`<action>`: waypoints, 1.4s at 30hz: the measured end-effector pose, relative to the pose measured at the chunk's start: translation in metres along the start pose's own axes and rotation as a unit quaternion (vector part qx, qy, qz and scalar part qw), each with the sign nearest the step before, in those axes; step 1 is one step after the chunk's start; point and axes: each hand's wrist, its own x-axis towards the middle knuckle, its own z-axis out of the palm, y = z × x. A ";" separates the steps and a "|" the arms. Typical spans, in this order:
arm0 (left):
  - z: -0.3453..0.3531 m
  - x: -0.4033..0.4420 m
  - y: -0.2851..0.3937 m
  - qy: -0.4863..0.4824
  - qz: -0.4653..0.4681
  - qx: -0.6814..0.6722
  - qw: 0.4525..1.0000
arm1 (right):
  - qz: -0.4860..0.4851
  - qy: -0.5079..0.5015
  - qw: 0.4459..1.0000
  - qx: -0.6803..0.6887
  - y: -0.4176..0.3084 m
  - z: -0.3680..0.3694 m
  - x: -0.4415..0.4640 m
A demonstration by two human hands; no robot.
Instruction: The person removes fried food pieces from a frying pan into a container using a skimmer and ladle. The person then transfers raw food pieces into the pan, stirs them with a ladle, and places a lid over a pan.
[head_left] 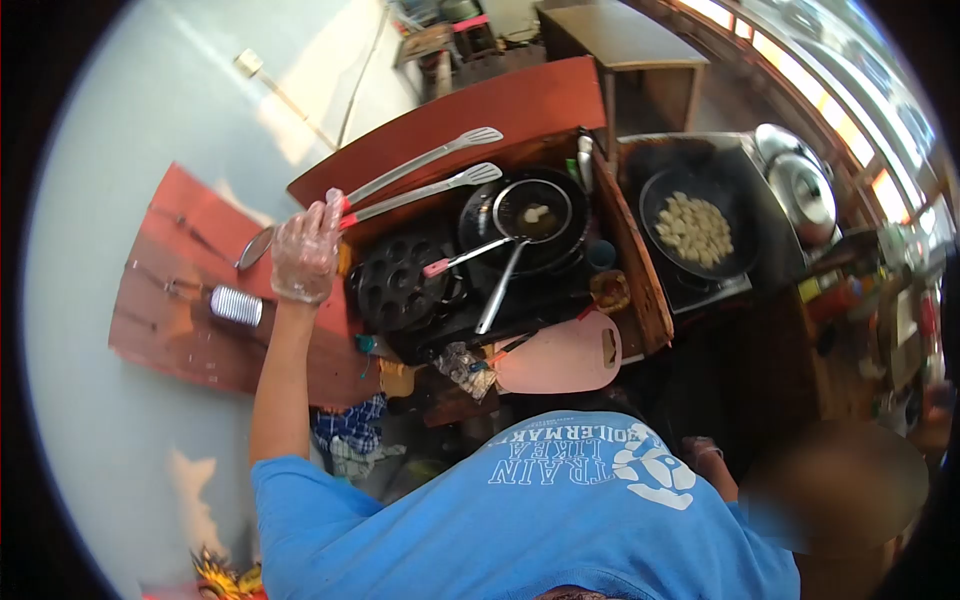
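Note:
My left hand (307, 250), in a clear plastic glove, is closed round the red-handled end of metal tongs (425, 190). Their two slotted tips are apart and point toward the wok (470, 235). A mesh strainer (533, 212) with a few pale pieces in it rests over that wok, its silver handle toward me. Beside it lies a pink-handled utensil (465, 257). A black pan with round hollows (405, 285) sits below the tongs. Low at my right side is my right hand (703, 450), also gloved; its fingers are too dark and small to make out.
Pale pieces (692, 230) lie in a second wok (655, 185) on the right stove, near metal lids (805, 195). Red wooden panels (480, 110) border the cooking station. A pink cutting board (560, 355) lies in front of me. Another person (840, 490) is close at the right.

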 end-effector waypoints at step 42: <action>-0.128 -0.109 -0.076 -0.311 -0.065 0.167 0.933 | -0.201 -0.076 0.892 -0.398 -0.007 -0.020 0.108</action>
